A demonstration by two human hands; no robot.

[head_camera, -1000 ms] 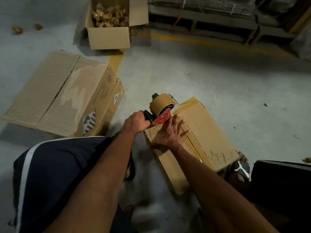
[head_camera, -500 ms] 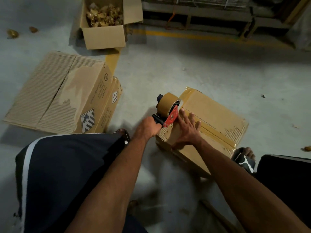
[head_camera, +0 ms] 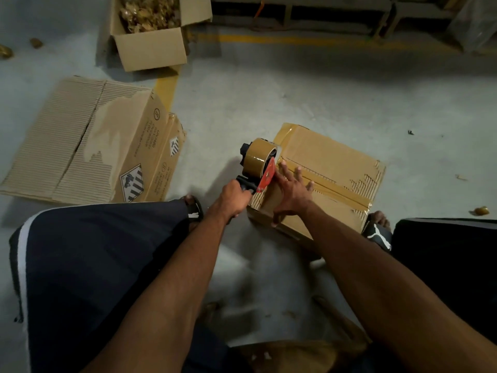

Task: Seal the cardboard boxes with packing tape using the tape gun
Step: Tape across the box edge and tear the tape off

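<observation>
Two hands on the job. Since ~1 s ago the box (head_camera: 330, 168) has been swung round on the floor (head_camera: 269, 98): the taped seam now runs from the tape gun (head_camera: 259, 165) away toward the far-right corner, and the gun sits at the box's near-left edge instead of mid-top. Judgement: one strip is down along the seam, box got rotated to bring that end within reach, so the step in hand is finishing/cutting or wrapping tape over that edge.

Left hand (head_camera: 232, 196) is wrapped tight round the gun's black handle, gun upright, brown roll on top, red plate facing the box. Right hand (head_camera: 291, 193) lies flat on the box top w/ fingers spread, pressing the tape strip (head_camera: 338, 188) just beside the red plate; thumb hangs over the near side. Gun touches or nearly touches the box edge, can't tell which.

Box sits on the floor btwn the person's feet, right sandal (head_camera: 376, 234) against its near-right corner. Top liner is torn in places, flutes showing.

Elsewhere: flattened carton (head_camera: 88, 141) to the left, open carton (head_camera: 152, 36) w/ crumpled brown filling further back.
</observation>
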